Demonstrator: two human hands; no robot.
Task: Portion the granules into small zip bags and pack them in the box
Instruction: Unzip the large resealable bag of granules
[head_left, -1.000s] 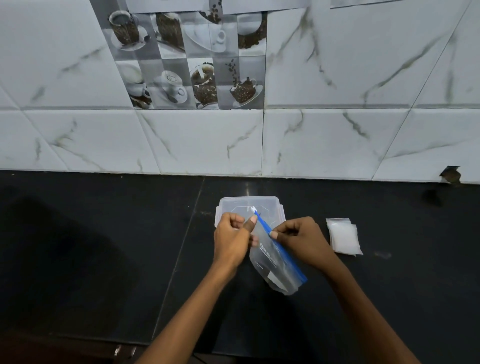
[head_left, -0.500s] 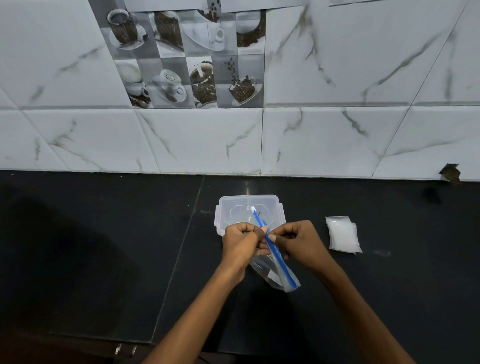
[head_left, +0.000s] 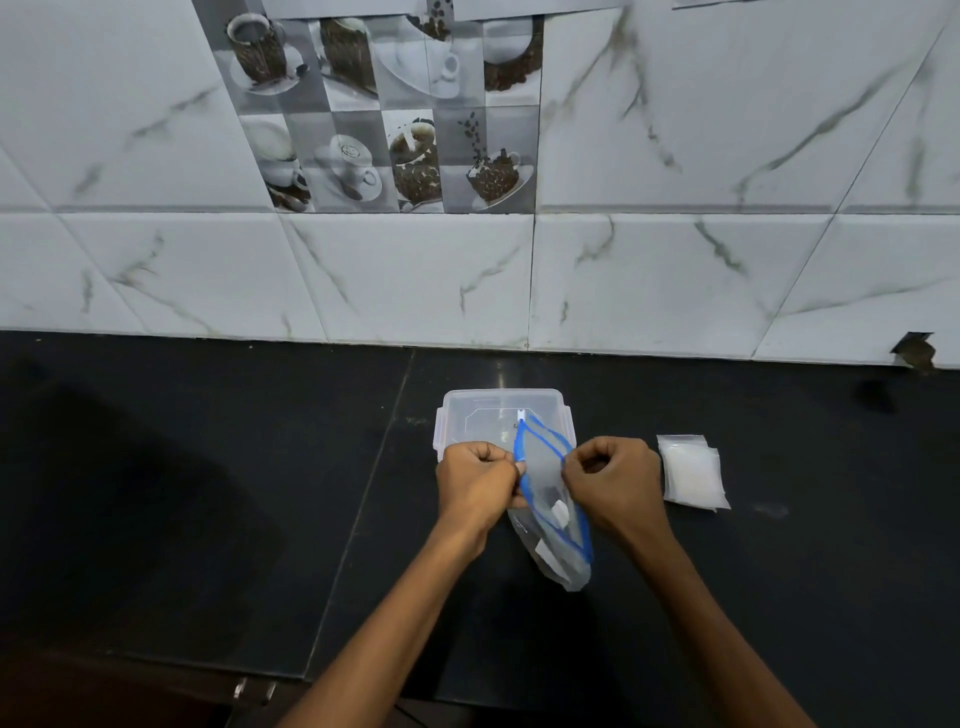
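Head view looks down on a dark table (head_left: 208, 493) set against a wall of white marbled tiles (head_left: 675, 260), one panel of which carries a print of coffee cups and beans (head_left: 395, 114). Both bare hands work at the middle of the table, just in front of a clear plastic box (head_left: 501, 415) that stands with its rim and side clips showing. Between the hands hangs a clear zip bag with a blue zipper strip (head_left: 548, 499); its mouth is pulled apart into a long oval, the two blue edges bowed away from each other. The left hand (head_left: 478, 483) has its fingers curled and pinches the left edge of the bag's mouth; the right hand (head_left: 613, 483), likewise curled, pinches the right edge. The far end of the bag lies over the box's near rim, while its bottom points toward the person and reaches the table. A small white slider tab shows at the far tip of the zipper. Right of the box, near the right hand but apart from it, a small stack of filled bags of white granules (head_left: 693, 473) lies flat on the table.
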